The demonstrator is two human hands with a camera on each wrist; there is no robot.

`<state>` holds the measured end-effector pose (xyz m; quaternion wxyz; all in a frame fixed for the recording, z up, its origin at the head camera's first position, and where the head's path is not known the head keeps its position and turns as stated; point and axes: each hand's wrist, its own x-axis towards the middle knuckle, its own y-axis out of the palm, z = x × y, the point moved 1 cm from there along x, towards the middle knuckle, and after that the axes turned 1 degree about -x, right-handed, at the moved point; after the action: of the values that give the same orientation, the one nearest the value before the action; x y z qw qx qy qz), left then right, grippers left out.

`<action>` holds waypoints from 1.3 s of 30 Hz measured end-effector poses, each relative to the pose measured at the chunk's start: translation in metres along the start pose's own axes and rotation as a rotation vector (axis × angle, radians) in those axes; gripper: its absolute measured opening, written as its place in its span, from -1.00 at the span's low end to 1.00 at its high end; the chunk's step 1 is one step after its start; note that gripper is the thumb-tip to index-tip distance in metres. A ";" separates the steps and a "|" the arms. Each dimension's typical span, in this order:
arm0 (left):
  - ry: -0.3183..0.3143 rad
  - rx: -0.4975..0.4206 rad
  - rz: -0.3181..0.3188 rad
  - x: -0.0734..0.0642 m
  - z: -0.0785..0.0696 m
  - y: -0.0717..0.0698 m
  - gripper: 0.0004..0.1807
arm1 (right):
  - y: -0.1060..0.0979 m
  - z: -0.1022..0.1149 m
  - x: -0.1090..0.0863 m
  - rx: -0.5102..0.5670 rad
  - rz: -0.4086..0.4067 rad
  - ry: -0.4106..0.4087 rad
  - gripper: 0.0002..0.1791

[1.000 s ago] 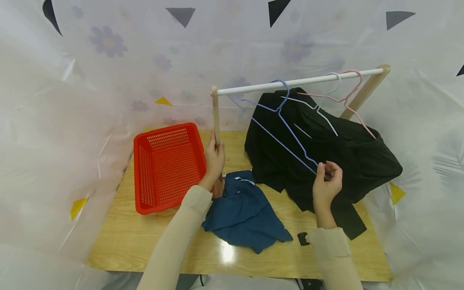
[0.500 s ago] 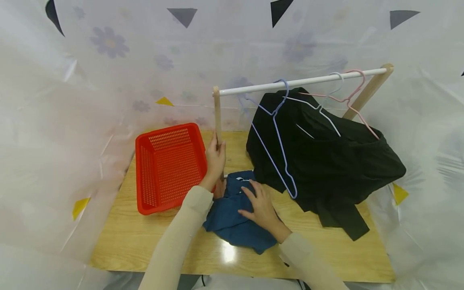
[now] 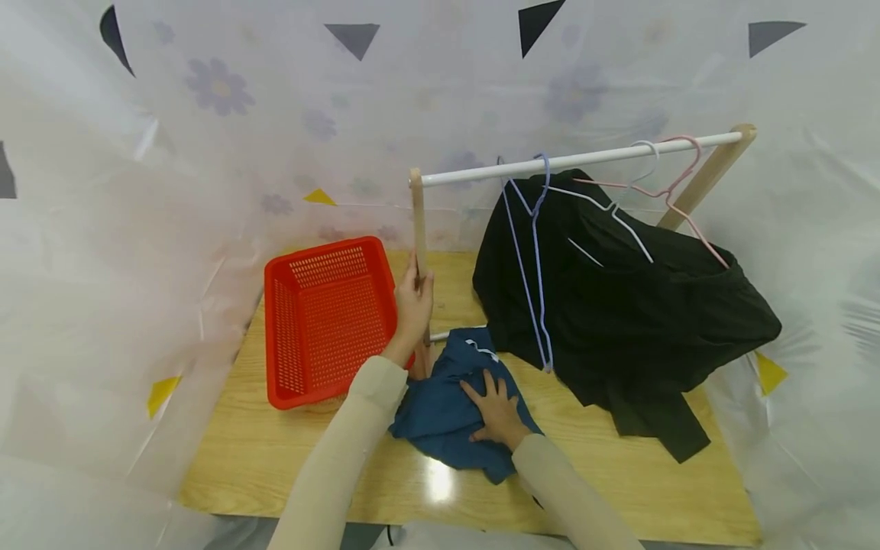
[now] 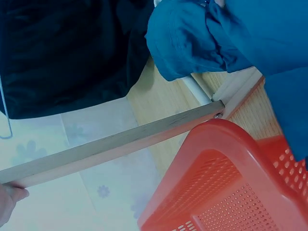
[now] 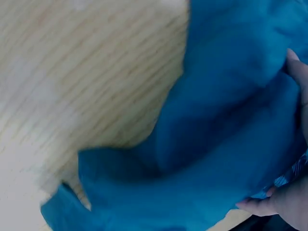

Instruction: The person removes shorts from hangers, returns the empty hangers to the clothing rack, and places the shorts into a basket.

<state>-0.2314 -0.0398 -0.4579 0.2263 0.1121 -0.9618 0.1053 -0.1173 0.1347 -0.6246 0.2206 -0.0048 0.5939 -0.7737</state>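
Observation:
My left hand (image 3: pixel 414 312) grips the wooden upright (image 3: pixel 418 210) at the near-left end of a clothes rack; in the left wrist view my fingertips (image 4: pixel 18 194) show at the post's edge. My right hand (image 3: pixel 500 416), fingers spread, rests on a crumpled blue garment (image 3: pixel 440 416) with a white drawstring (image 3: pixel 481 349) at its top. In the right wrist view the thumb and fingers lie apart on the blue cloth (image 5: pixel 211 159). A bare blue hanger (image 3: pixel 540 290) hangs from the white rail (image 3: pixel 481 174), its bottom end toward me.
A red plastic basket (image 3: pixel 323 250) stands on the wooden table (image 3: pixel 234 458), left of the rack. Black clothing (image 3: pixel 619 321) drapes under a white hanger (image 3: pixel 632 233) and a pink hanger (image 3: pixel 694 228) at the right. Plastic sheeting (image 3: pixel 227 153) encloses the table.
My right hand has let go of the blue hanger and moved left onto the blue garment. The hanger has swung back to the left. My left hand stays on the upright.

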 end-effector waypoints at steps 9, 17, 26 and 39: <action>-0.006 -0.010 0.005 -0.002 -0.001 -0.001 -0.42 | -0.006 -0.004 0.007 -0.055 -0.164 0.027 -0.32; -0.044 -0.020 0.027 -0.009 0.002 -0.006 -0.40 | -0.001 0.002 0.005 -0.091 -0.202 0.041 -0.64; -0.082 -0.017 0.096 -0.023 -0.019 -0.025 -0.41 | 0.000 -0.007 -0.002 0.012 -0.391 -0.039 -0.55; -0.095 0.177 0.011 -0.047 0.040 -0.090 -0.40 | -0.028 0.019 -0.019 0.627 -0.632 -0.151 -0.65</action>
<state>-0.1837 -0.1280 -0.5010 0.1691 0.1315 -0.9590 0.1858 -0.1044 0.1290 -0.5881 0.0071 -0.1753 0.2826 -0.9431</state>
